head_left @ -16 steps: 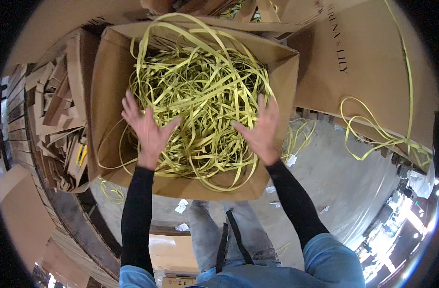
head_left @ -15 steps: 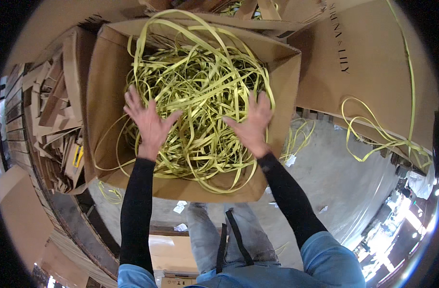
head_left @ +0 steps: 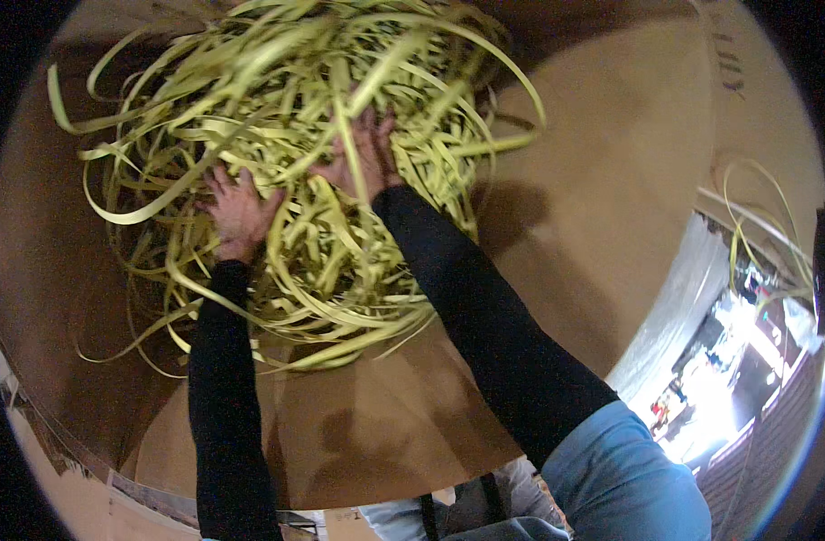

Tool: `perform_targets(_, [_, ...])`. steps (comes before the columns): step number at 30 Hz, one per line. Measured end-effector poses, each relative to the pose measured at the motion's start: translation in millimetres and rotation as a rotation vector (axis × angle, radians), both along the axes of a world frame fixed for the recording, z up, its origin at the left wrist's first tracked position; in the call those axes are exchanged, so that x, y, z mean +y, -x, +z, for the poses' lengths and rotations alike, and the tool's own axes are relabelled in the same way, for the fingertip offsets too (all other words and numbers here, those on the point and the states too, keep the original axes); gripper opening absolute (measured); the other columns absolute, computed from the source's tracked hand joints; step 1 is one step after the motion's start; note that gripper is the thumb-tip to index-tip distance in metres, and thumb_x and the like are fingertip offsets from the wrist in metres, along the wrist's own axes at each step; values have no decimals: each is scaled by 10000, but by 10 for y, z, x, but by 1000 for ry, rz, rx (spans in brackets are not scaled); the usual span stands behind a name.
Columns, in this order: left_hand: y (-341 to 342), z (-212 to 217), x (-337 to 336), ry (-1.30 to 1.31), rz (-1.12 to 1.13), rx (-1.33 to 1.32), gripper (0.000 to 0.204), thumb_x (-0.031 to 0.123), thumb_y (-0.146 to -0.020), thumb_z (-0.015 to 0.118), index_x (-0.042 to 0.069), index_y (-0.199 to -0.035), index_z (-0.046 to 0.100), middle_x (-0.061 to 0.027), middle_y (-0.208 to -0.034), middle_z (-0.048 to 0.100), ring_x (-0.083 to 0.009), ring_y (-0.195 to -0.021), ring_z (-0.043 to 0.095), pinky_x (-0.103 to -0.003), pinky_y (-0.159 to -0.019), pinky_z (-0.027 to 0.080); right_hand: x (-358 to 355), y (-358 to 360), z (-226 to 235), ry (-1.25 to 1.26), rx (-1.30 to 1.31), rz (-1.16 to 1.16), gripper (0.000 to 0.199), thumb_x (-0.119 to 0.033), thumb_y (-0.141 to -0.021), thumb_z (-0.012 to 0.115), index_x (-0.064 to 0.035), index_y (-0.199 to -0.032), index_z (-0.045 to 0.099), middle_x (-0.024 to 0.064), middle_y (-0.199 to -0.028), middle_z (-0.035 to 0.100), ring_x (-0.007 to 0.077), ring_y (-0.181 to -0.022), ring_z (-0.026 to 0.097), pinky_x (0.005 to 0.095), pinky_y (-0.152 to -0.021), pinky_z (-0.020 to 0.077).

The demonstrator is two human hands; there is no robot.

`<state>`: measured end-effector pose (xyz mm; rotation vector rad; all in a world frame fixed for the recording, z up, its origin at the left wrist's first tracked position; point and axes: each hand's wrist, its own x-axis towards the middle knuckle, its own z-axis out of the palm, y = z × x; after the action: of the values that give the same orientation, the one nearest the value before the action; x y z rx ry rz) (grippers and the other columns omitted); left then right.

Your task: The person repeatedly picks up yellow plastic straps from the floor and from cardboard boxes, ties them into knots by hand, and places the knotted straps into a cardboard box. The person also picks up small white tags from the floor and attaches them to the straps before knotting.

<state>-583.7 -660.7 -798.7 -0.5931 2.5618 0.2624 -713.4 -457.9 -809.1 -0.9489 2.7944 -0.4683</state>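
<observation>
Both hands are pressed flat into the tangle of yellow plastic strapping point(head_left: 286, 153) heaped inside the big cardboard box point(head_left: 593, 207); left hand point(head_left: 239, 209) fingers spread, gripping nothing; right hand point(head_left: 363, 162) likewise open, deeper in the heap.

Head view, looking steeply down into a cardboard box point(head_left: 557, 270)

The scene is seen from a single head-worn fisheye camera, held close above the box interior, so that the yellow strapping point(head_left: 322, 135) fills the upper frame. Both forearms are seen entering from the lower edge, and straight edges are bent toward the rim.
</observation>
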Motion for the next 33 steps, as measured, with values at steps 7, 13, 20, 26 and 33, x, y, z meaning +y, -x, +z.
perform_targets(7, [91, 682, -272, -71, -46, -142, 905, 661, -867, 595, 66, -1508, 361, -253, -1633, 21, -490, -1484, 98, -740, -1092, 217, -50, 194, 1392, -319, -348, -1, 999, -751, -905, 372, -14, -1561, 216, 303, -1619, 10, 436, -1513, 30, 712, -1132, 14])
perform_targets(13, [-343, 1781, -159, 137, -87, 84, 783, 435, -861, 733, 25, -1449, 419, -255, -1621, 103, -450, -1483, 149, -647, -1144, 256, 296, -183, 2991, -141, -360, -120, 803, -478, -876, 611, 51, -1446, 411, 350, -1576, 157, 491, -1484, 94, 711, -1152, -26])
perform_targets(20, [-1355, 3502, 1049, -344, 145, 829, 726, 203, -951, 646, -65, -1511, 269, -255, -1578, 268, -396, -1456, 267, -471, -1206, 182, 2375, -1627, 4076, 947, -119, -452, 369, -171, -842, 709, -73, -1195, 666, 135, -1285, 617, 337, -1214, 549, 448, -1054, 409])
perform_targets(26, [-3249, 3449, 2632, -446, -107, 590, 621, 192, -938, 612, -42, -1454, 358, -289, -1558, 271, -477, -1407, 303, -570, -1153, 232, 4525, -2788, 2195, 274, -602, -1187, 365, -226, -856, 685, -23, -1157, 651, 195, -1076, 685, 361, -980, 670, 434, -871, 521])
perform_targets(33, [-4633, 2498, 3852, -508, 349, -118, 532, 252, -864, 678, -98, -1237, 534, -321, -1458, 390, -497, -1313, 402, -527, -1099, 335, 5465, -3174, -283, -295, -444, -346, 490, -241, -839, 632, -66, -1290, 558, 193, -1214, 626, 370, -1123, 604, 514, -994, 444])
